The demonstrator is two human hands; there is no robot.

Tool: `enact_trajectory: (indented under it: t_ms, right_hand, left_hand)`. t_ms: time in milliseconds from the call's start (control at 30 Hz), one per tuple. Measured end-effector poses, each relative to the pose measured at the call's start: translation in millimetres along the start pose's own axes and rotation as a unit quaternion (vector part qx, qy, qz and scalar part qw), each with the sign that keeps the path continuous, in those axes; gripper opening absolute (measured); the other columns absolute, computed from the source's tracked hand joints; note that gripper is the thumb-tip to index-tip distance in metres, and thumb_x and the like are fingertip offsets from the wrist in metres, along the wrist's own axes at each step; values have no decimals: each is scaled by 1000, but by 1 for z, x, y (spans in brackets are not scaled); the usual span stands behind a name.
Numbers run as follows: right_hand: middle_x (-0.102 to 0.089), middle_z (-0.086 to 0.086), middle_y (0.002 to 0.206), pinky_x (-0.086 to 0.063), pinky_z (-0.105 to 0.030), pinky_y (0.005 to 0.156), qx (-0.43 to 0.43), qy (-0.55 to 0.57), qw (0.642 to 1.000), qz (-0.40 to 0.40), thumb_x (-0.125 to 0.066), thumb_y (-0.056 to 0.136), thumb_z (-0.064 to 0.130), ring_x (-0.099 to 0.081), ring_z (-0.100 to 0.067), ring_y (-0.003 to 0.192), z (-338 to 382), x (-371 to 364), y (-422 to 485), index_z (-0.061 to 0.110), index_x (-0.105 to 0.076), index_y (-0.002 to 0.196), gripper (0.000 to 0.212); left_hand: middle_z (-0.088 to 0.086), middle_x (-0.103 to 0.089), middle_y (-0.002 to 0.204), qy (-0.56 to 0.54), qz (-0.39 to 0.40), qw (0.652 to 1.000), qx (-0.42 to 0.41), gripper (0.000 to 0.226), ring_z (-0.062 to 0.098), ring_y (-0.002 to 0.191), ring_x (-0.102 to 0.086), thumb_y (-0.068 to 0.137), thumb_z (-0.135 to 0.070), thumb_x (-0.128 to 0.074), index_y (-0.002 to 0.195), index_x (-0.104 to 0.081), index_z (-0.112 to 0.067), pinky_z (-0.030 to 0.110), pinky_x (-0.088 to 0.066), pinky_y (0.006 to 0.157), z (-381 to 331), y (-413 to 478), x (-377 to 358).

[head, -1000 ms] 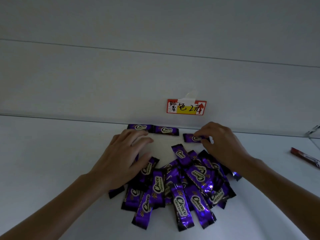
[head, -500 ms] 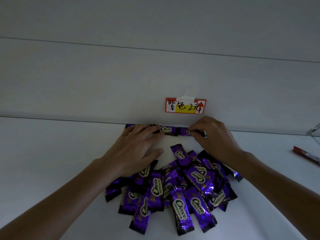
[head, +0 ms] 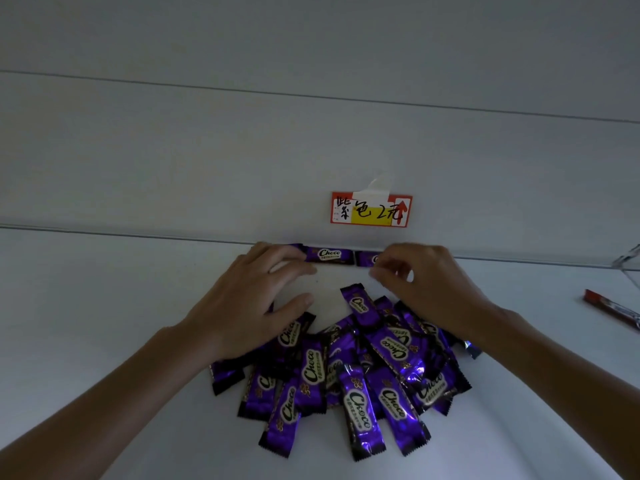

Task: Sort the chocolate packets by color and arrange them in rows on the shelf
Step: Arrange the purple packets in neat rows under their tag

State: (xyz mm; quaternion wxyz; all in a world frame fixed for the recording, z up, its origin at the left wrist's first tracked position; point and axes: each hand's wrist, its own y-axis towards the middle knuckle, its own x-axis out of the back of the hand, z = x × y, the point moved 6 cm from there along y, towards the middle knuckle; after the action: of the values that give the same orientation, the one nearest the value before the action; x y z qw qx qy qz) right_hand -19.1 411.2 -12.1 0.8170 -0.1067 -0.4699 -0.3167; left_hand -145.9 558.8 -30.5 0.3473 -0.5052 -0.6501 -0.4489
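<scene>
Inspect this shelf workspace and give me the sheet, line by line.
Surface: white shelf, dimly lit.
Job's things: loose pile of purple packets at centre; row of purple packets end to end against the back panel; one red packet lying apart at right.
Clutter: nothing seen.
Grips: left hand flat, fingers straight at the row's left end; right hand with fingers curled at the row's right end, hold unclear.
Cables: nothing seen.
Surroundings: price label taped to the back panel; clear divider at far right.

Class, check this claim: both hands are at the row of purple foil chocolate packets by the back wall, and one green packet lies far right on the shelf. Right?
No: the head view shows that lone packet is red, not green. The left hand and right hand are at the purple row.
</scene>
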Motion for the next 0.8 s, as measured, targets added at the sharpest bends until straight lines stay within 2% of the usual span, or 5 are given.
enact_trajectory:
  t_ms: [133,333,533,633,800]
  right_hand:
    - [-55,14,90,-43,-18,68,-16,-89,991,99,-56,79,58,-54,-4,82,16,-18,-17,25,-58,98,38]
    - [-57,12,91,-48,-25,76,-40,-50,994,94,-65,78,43,-56,-5,85,18,-20,-22,24,-59,100,29]
    - [-66,11,81,-44,-10,66,-24,42,999,-8,-70,76,14,-60,2,74,10,-5,-15,22,-66,87,14]
    - [-65,12,72,-39,0,59,-68,96,988,-100,-69,75,6,-58,4,65,-15,22,-13,20,-67,80,15]
    - [-66,2,74,-40,-9,57,-151,50,980,-121,-64,77,6,-61,-13,74,-69,39,-19,22,-65,77,15]
  left_hand:
    - [-18,-47,116,-23,21,999,15,54,-4,109,-36,79,-62,-35,117,-57,-31,17,-32,89,2,-23,-2]
    - [-14,-55,107,-17,21,1000,10,51,-1,99,-41,81,-58,-36,112,-62,-27,11,-30,83,-2,-29,-5]
    - [-16,-58,103,-25,9,999,38,57,0,94,-48,78,-62,-29,114,-59,-29,11,-33,80,-1,-27,-8]
    - [-16,-58,99,-46,-10,997,63,45,0,89,-53,82,-57,-45,114,-59,-29,16,-38,77,-2,-22,-7]
    - [-17,-61,99,-79,-13,993,82,25,-4,88,-56,84,-26,-63,110,-62,-27,9,-41,75,-8,-13,-4]
